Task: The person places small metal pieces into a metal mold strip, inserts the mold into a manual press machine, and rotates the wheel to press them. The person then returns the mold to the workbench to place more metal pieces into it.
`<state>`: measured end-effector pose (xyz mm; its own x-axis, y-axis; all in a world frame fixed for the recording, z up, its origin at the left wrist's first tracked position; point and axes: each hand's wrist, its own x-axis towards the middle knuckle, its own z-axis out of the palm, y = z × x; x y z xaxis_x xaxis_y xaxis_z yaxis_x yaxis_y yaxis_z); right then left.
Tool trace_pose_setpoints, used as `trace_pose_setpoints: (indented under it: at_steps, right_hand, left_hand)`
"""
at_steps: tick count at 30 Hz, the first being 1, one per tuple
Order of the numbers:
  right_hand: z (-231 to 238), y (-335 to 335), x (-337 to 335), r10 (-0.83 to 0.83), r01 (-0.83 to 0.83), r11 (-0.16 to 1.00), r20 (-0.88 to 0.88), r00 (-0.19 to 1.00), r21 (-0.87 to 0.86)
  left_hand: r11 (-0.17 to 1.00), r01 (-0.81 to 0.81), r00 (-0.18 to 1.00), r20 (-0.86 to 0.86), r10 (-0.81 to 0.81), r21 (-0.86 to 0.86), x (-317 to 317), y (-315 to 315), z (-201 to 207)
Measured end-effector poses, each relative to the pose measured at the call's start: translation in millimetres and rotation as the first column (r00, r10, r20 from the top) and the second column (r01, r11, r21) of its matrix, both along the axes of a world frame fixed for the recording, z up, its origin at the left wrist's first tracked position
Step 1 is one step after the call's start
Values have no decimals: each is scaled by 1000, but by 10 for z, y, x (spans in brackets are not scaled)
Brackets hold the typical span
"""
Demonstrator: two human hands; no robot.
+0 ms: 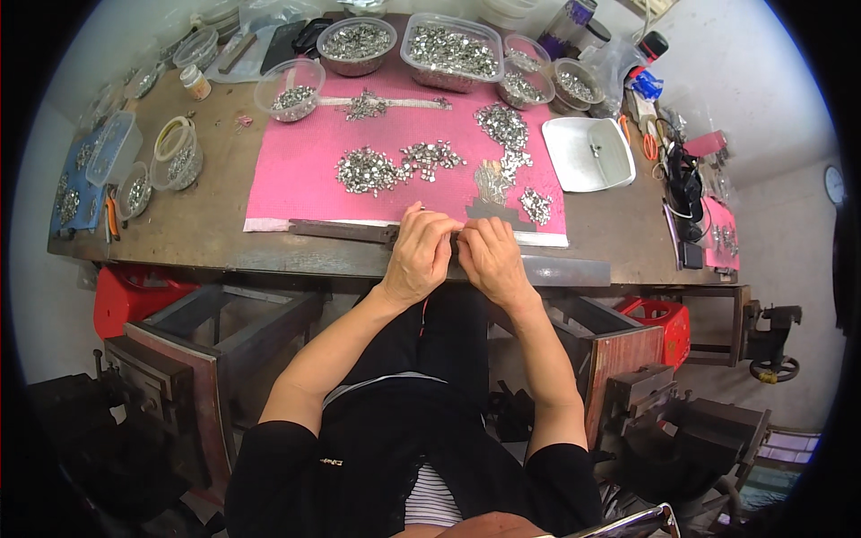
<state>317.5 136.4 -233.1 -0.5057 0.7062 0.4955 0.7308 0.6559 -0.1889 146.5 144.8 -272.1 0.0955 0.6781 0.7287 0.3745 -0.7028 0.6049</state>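
My left hand [418,255] and my right hand [494,260] meet at the front edge of the table, fingertips almost touching. Both are closed in a pinch. Whatever sits between the fingers is hidden behind them. A long dark metal bar [339,230] lies along the edge and runs under my left hand. Just beyond my hands, on a pink mat [296,170], are piles of small shiny metal pieces [369,170]. A bundle of thin metal strips [491,182] and a smaller pile of pieces [536,206] lie beyond my right hand.
Clear plastic tubs [453,52] of metal pieces line the back. A white tray [588,154] stands right of the mat, near orange-handled scissors [649,146]. At far left are more tubs [177,157] and orange-handled pliers [112,213]. Red stools [134,296] and bench vises [161,394] sit below the table.
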Motion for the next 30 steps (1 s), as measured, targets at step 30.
trace_pose_setpoints:
  at_steps: [30]
  right_hand:
    - [-138, 1071, 1035, -520, 504, 849, -87, 850, -157]
  left_hand:
    - [1000, -10, 992, -124, 7, -19, 13, -35, 77]
